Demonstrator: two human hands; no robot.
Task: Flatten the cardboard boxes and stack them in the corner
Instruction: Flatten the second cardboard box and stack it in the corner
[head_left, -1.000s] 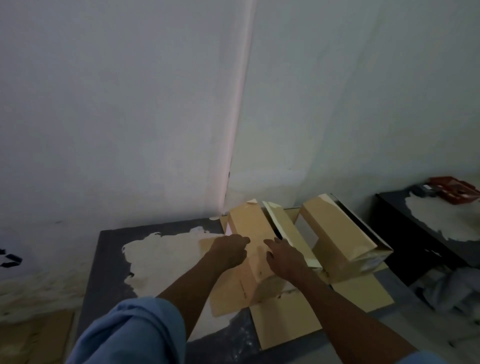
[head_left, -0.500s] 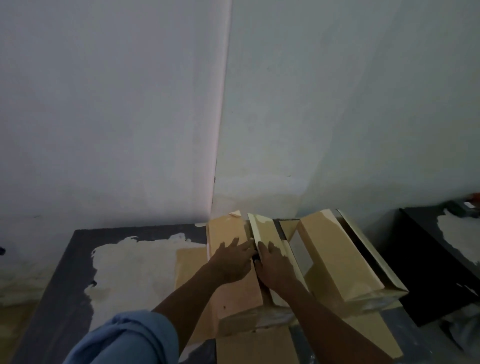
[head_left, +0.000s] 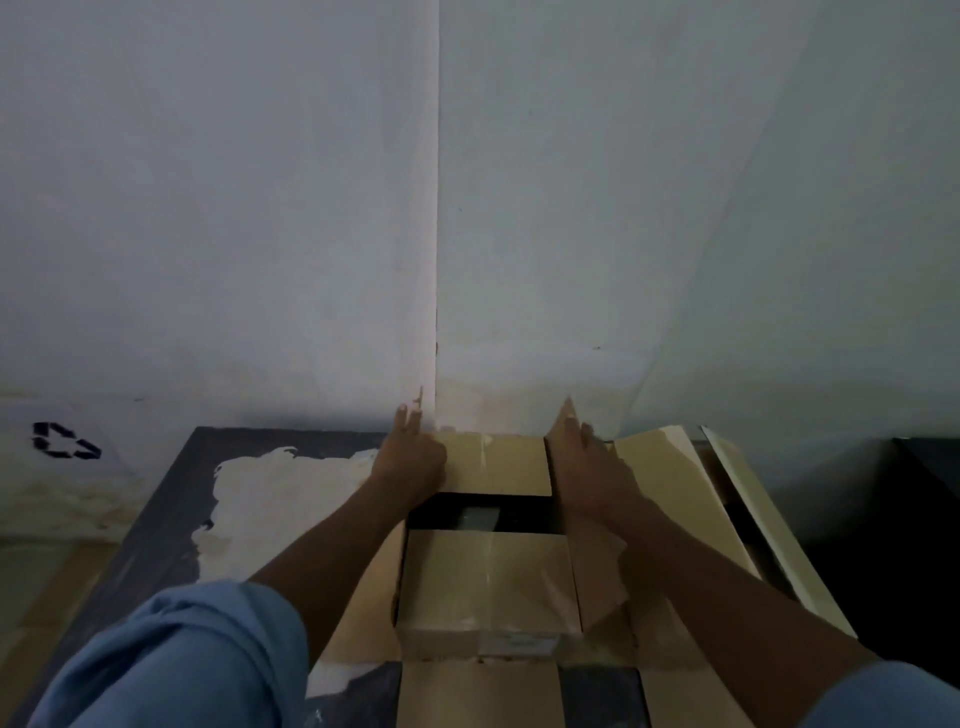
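- The left hand (head_left: 410, 462) lies against the left side of the open box (head_left: 467, 642). Its grip is wide, with straight fingers pointing at the wall corner (head_left: 436, 312). The palm side is hidden, so how firmly it presses cannot be told.
- The right hand (head_left: 587, 470) lies flat along the box's right flap (head_left: 597, 571), grip also wide and fingers straight. Its thumb is hard to make out.
- The box sits on the desk (head_left: 171, 519), close to the corner. Its far flap (head_left: 493, 462) and near flap (head_left: 488, 582) stand apart with a dark gap (head_left: 483, 512) between them; the inside is too dim to read.
- A second box (head_left: 670, 493) stands just beside it on the right, partly covered by the right forearm.
- Flat cardboard (head_left: 467, 696) lies under the boxes, cut off at the bottom edge.
- Blue sleeves (head_left: 182, 660) fill the lower corners.
- A pale patch (head_left: 270, 499) covers part of the desk.
- A black recycling mark (head_left: 65, 441) shows on a pale surface at far left.
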